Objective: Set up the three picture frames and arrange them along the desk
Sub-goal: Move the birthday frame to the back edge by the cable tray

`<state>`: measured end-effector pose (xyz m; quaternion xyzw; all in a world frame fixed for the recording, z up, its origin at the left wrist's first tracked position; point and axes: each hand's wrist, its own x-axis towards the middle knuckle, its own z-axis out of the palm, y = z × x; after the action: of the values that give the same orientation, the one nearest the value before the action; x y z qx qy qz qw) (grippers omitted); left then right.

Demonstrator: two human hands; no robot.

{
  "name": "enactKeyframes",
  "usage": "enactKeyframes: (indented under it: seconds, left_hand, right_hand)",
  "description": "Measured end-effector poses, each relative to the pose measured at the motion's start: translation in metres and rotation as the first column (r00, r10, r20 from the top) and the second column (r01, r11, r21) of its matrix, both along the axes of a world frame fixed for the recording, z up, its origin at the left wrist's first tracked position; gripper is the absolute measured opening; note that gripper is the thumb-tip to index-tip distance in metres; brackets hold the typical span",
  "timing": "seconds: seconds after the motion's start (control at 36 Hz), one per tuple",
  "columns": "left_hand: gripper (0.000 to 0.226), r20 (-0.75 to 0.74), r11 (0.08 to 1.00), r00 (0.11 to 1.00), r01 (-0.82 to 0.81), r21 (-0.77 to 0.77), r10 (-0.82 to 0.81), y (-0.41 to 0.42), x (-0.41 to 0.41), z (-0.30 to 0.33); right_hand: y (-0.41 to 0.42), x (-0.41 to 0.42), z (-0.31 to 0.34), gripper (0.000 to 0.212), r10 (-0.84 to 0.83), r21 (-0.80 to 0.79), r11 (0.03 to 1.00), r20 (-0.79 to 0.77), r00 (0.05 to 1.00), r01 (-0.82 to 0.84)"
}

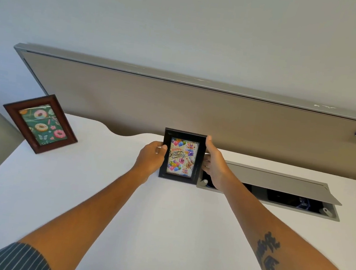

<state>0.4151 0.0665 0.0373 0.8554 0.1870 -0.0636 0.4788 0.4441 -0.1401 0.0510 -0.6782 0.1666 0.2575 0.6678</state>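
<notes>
Two picture frames are in view on a white desk (161, 222), which fills the lower half of the scene. Behind it, at 12 o'clock, a tan partition panel (175, 110) with a grey top rail runs the full width of the desk. At 3 o'clock of centre a grey cable hatch (278, 183) is set into the desk, its lid raised, with dark contents that cannot be made out.

Brown frame (39, 122): standing at 9 o'clock near the far left corner of the desk, tilted back, facing the camera. It holds a green print with doughnuts. It is well apart from both hands.

Black frame (182, 156): upright at the centre, near the partition, its bottom edge at or on the desk just beside the left end of the hatch; contact with the desk surface cannot be confirmed. It shows a "Happy Birthday" print with balloons.

Left hand (150, 157): closed on the left edge of the black frame, thumb on the front border, fingers behind.

Right hand (215, 162): closed on the right edge of the same frame, thumb up along the upper right corner, fingers wrapped behind.

Both forearms reach in from 6 o'clock. The right forearm carries a dark tattoo (268, 252). A striped sleeve (18, 260) shows at 7 o'clock.
</notes>
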Motion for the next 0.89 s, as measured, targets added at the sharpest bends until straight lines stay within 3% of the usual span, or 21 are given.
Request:
enactKeyframes:
  seconds: [0.08, 0.17, 0.25, 0.36, 0.53, 0.89]
  left_hand:
    - [0.052, 0.003, 0.996, 1.000, 0.023, 0.087, -0.024, 0.000, -0.012, -0.002]
    - [0.060, 0.011, 0.983, 0.998, 0.056, 0.175, -0.059, 0.000, -0.030, -0.003]
    - [0.072, 0.027, 0.954, 0.994, 0.096, 0.283, -0.108, -0.002, -0.052, 0.000]
    - [0.081, 0.074, 0.882, 0.978, 0.144, 0.449, -0.197, -0.009, -0.084, 0.007]
    - [0.091, 0.110, 0.803, 0.946, 0.194, 0.564, -0.305, -0.024, -0.135, 0.021]
    - [0.089, 0.121, 0.734, 0.888, 0.282, 0.618, -0.443, -0.083, -0.231, 0.041]
  right_hand:
    - [-0.007, -0.012, 0.000, 0.062, 0.000, -0.128, 0.992, 0.120, 0.993, 0.016]
    - [-0.018, -0.031, -0.009, 0.064, 0.055, -0.340, 0.938, 0.323, 0.945, 0.062]
    - [-0.031, -0.055, -0.014, 0.064, 0.267, -0.606, 0.790, 0.472, 0.840, 0.089]
    - [-0.047, -0.091, -0.010, 0.068, 0.481, -0.801, 0.585, 0.472, 0.739, 0.131]
    - [-0.063, -0.149, 0.008, 0.070, 0.594, -0.835, 0.497, 0.525, 0.609, 0.236]
    - [-0.122, -0.270, 0.024, 0.076, 0.592, -0.883, 0.406, 0.452, 0.667, 0.237]
